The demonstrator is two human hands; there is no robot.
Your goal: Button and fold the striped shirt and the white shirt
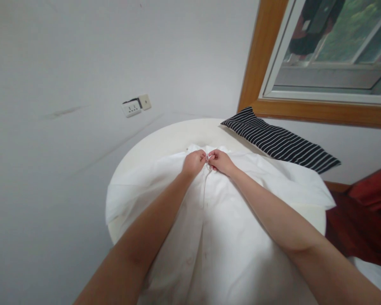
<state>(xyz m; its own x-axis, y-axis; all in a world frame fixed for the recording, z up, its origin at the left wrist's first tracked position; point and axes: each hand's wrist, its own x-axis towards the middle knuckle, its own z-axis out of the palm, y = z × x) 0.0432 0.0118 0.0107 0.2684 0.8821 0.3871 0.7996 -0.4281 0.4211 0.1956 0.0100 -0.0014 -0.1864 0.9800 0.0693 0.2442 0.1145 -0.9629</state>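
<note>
A white button-up shirt [222,220] lies spread over a round cream table [174,133], collar toward the wall and sleeves out to both sides. Near its collar, my left hand [194,162] pinches one front edge of the shirt. Close against it, my right hand [220,162] grips the other front edge with bent fingers. Both sets of fingertips meet at the top of the front opening; any button between them is too small to make out. Below the hands the front edges run toward me, parting lower down.
A black-and-white striped cloth item [282,142] lies at the table's back right edge, under the wooden window frame [273,108]. A wall socket [132,108] is on the white wall. Dark red fabric [374,190] shows at the right, with white cloth [374,273] nearer me.
</note>
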